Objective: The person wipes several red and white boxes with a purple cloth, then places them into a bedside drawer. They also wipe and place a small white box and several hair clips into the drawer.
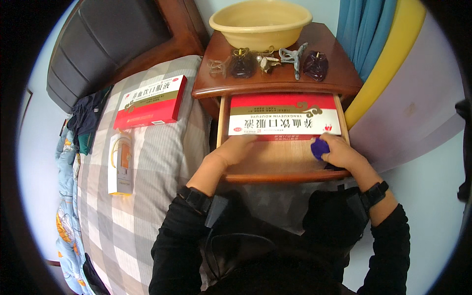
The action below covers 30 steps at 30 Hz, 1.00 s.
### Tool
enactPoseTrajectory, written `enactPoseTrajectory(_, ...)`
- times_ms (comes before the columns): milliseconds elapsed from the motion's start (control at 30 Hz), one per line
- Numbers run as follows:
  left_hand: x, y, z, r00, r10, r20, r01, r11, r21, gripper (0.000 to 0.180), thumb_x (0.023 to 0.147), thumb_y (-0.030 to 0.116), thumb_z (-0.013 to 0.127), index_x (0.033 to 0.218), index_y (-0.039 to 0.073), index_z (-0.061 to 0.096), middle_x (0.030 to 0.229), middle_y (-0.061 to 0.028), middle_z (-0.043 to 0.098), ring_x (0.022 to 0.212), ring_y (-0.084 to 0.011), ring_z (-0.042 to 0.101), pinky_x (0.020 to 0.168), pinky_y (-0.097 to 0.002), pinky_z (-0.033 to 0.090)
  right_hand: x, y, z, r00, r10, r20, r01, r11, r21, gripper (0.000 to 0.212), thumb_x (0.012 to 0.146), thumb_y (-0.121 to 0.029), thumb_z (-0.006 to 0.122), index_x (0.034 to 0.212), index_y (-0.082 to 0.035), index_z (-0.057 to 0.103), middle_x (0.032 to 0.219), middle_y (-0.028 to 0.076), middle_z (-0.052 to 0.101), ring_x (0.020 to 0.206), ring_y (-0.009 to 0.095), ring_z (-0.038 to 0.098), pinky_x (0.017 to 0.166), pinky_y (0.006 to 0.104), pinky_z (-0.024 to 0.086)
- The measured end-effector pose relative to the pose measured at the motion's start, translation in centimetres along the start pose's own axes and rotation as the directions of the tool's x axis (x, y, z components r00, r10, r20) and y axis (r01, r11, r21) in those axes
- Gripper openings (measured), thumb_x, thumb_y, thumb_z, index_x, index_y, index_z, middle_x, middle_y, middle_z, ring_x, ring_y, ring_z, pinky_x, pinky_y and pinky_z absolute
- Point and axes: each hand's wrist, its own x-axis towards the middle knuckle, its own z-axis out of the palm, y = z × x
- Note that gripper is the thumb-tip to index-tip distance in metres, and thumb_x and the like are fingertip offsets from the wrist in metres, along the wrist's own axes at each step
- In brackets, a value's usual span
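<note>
A red and white flat medicine box [285, 114] lies in the back of the pulled-out wooden drawer [282, 177]. My left hand [237, 149] is in the drawer's left side, at the box's near edge; its fingers are blurred and partly hidden. At the drawer's right side, my right hand [340, 152] is closed on a small rounded purple item [319, 148], whose kind I cannot make out. It is just in front of the box's right corner. Some dark thing [334, 167] shows below that hand, partly covered.
On the nightstand [206, 88] stand a yellow basin [260, 32], hair claws [293, 59] and two dark bottles [242, 63]. Left, the checked bed [147, 216] holds another red and white box [152, 103] and a narrow package [121, 164]. A blue curtain [366, 34] hangs right.
</note>
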Motion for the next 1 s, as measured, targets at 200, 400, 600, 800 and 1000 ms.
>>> enactPoseTrajectory(200, 0.2, 0.2, 0.2, 0.996, -0.055, 0.066, 0.055, 0.998, 0.0, 0.041, 0.095, 0.02, 0.05, 0.131, 0.003, 0.051, 0.125, -0.0251, 0.057, 0.118, -0.0362, 0.054, 0.101, -0.0385, 0.042, 0.5, 1.4, 0.7, 0.995, 0.031, -0.097, -0.028, 0.999, 0.027, 0.04, 0.07, -0.005, 0.07, 0.106, 0.003, 0.054, 0.113, 0.026, 0.058, 0.112, 0.04, 0.055, 0.095, 0.0431, 0.043)
enactPoseTrajectory(400, -0.1, 0.8, -0.7, 0.987, -0.11, 0.117, 0.107, 0.994, 0.034, 0.044, 0.094, 0.027, 0.053, 0.133, 0.006, 0.052, 0.126, -0.023, 0.057, 0.12, -0.0364, 0.053, 0.103, -0.0402, 0.041, -0.2, 0.6, 0.1, 0.989, -0.075, -0.127, 0.08, 0.996, 0.041, 0.039, 0.068, -0.008, 0.066, 0.106, -0.001, 0.057, 0.101, 0.024, 0.062, 0.098, 0.041, 0.059, 0.085, 0.0443, 0.047)
enactPoseTrajectory(600, -3.3, 0.1, -6.3, 0.947, -0.208, -0.245, -0.054, 0.648, -0.759, 0.038, 0.095, 0.023, 0.058, 0.126, 0.0, 0.055, 0.11, -0.0169, 0.065, 0.108, -0.0245, 0.061, 0.091, -0.0364, 0.049, -2.2, -2.0, -0.4, 0.982, -0.128, -0.14, 0.147, 0.98, 0.131, 0.052, 0.071, -0.002, 0.065, 0.12, 0.0, 0.05, 0.111, 0.027, 0.059, 0.107, 0.042, 0.056, 0.093, 0.0419, 0.045)
enactPoseTrajectory(800, -7.9, -5.4, -10.1, 0.478, -0.832, -0.283, -0.553, -0.035, -0.832, 0.046, 0.099, 0.024, 0.051, 0.131, -0.005, 0.035, 0.117, -0.0186, 0.053, 0.11, -0.0306, 0.054, 0.094, -0.0442, 0.046, -2.4, -2.4, -0.9, 0.99, -0.064, -0.126, 0.073, 0.995, 0.071, 0.051, 0.069, -0.001, 0.068, 0.118, 0.001, 0.053, 0.112, 0.024, 0.059, 0.108, 0.04, 0.056, 0.093, 0.0415, 0.045)
enactPoseTrajectory(1000, -6.4, -12.1, -10.3, 0.502, -0.864, -0.036, -0.586, -0.31, -0.749, 0.058, 0.094, 0.03, 0.059, 0.129, -0.004, 0.028, 0.113, -0.0212, 0.049, 0.104, -0.0322, 0.052, 0.088, -0.0438, 0.047, -2.6, -2.3, -0.8, 0.991, -0.078, -0.108, 0.085, 0.994, 0.068, 0.05, 0.069, -0.001, 0.069, 0.117, 0.001, 0.055, 0.113, 0.023, 0.059, 0.108, 0.039, 0.056, 0.094, 0.0407, 0.045)
